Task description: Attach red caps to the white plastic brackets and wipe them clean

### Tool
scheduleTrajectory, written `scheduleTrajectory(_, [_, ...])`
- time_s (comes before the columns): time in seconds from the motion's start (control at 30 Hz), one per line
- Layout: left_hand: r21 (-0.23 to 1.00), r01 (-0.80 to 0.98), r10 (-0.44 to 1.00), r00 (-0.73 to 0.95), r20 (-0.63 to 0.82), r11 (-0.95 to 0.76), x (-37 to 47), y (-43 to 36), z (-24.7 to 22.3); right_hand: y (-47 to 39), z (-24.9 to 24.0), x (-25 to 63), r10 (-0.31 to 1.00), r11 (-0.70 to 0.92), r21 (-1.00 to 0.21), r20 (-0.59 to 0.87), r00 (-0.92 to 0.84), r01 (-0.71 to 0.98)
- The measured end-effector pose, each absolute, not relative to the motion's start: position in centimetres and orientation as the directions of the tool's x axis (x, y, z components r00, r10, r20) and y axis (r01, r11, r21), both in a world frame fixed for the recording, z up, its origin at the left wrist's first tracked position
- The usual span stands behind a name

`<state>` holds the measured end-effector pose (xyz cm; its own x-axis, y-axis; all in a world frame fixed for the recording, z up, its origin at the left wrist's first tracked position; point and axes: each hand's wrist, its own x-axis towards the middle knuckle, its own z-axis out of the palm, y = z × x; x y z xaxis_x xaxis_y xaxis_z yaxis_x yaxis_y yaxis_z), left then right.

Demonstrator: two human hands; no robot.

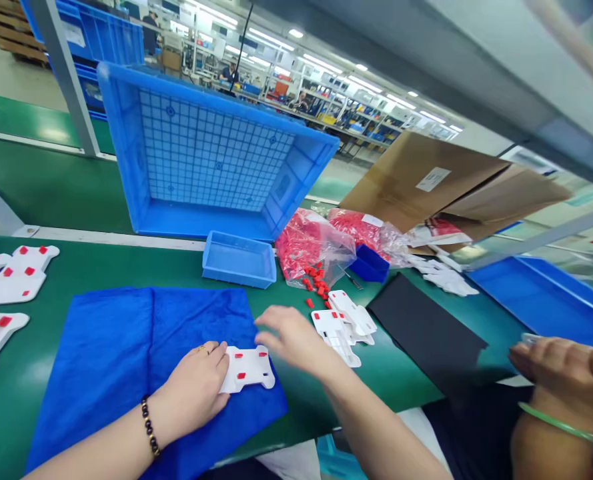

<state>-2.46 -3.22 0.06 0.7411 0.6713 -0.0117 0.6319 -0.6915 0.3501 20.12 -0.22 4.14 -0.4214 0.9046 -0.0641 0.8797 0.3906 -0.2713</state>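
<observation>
My left hand (196, 380) grips the left end of a white plastic part (249, 368) with several red pieces set in it, fingers over the top and thumb along the near side. The part lies on a blue cloth (111, 360). My right hand (291, 337) is raised just right of the part, thumb and fingers apart, with nothing visible between them. Past it lie more white plastic parts (351, 313) with red pieces, partly overlapping. Loose red pieces (319, 283) spill from a clear bag (306, 243) behind them.
A large blue crate (216, 150) stands tilted behind a small blue tray (239, 260). White parts (21, 273) lie at far left. Rightward are a dark blue bin (370, 263), a black sheet (423, 330), a cardboard box (416, 180) and a co-worker's hand (571, 370).
</observation>
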Motion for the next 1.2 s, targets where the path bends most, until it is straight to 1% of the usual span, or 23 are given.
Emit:
scheduleTrajectory(0.03, [0.365,0.623,0.673,0.739,0.014,-0.692,-2.6,-3.1,0.1,0.8,4.1,21.4,0.959,0.277,-0.252,0.010,-0.283,0.927])
scheduleTrajectory(0.07, [0.381,0.616,0.679,0.733,0.043,-0.689,-2.7,-2.9,0.2,2.0,3.9,22.8,0.991,0.126,-0.222,0.076,-0.112,0.967])
scheduleTrajectory(0.1, [0.398,0.611,0.689,0.721,0.076,-0.684,-2.9,-2.7,0.2,3.2,3.6,24.3,0.993,-0.037,-0.182,0.104,0.056,0.983])
scheduleTrajectory(0.17, [0.435,0.607,0.717,0.683,0.141,-0.664,-3.2,-2.2,0.2,5.4,2.4,26.8,0.947,-0.304,-0.105,0.078,0.313,0.947])
scheduleTrajectory(0.2, [0.460,0.608,0.734,0.660,0.162,-0.648,-3.4,-1.9,0.2,6.4,1.6,27.8,0.914,-0.401,-0.082,0.035,0.405,0.912])
scheduleTrajectory(0.27, [0.527,0.616,0.783,0.598,0.171,-0.586,-3.7,-1.3,0.1,8.1,0.3,29.2,0.890,-0.455,-0.064,0.004,0.456,0.888])
scheduleTrajectory(0.43, [0.723,0.608,0.911,0.407,0.071,-0.328,-4.3,0.0,0.5,11.3,-1.6,30.4,0.880,-0.475,-0.068,-0.059,0.472,0.877])
scheduleTrajectory(0.57, [0.800,0.569,0.946,0.325,-0.003,-0.193,-4.5,0.5,0.7,12.6,-1.9,31.1,0.896,-0.438,-0.096,-0.126,0.426,0.894])
scheduleTrajectory(0.67, [0.818,0.559,0.954,0.295,-0.046,-0.134,-4.5,0.6,0.8,12.5,-2.0,31.7,0.900,-0.427,-0.084,-0.137,0.414,0.901])
scheduleTrajectory(0.87, [0.797,0.601,0.950,0.279,-0.141,-0.058,-4.5,0.6,1.0,11.6,-2.3,31.7,0.908,-0.403,-0.055,-0.149,0.392,0.913])
scheduleTrajectory(1.03, [0.799,0.600,0.951,0.269,-0.154,-0.041,-4.7,0.6,0.9,11.6,-2.1,31.0,0.913,-0.385,-0.056,-0.166,0.372,0.921])
scheduleTrajectory(1.2, [0.814,0.580,0.955,0.261,-0.141,-0.039,-4.8,0.7,0.6,10.3,-0.1,30.6,0.925,-0.374,-0.086,-0.111,0.364,0.923])
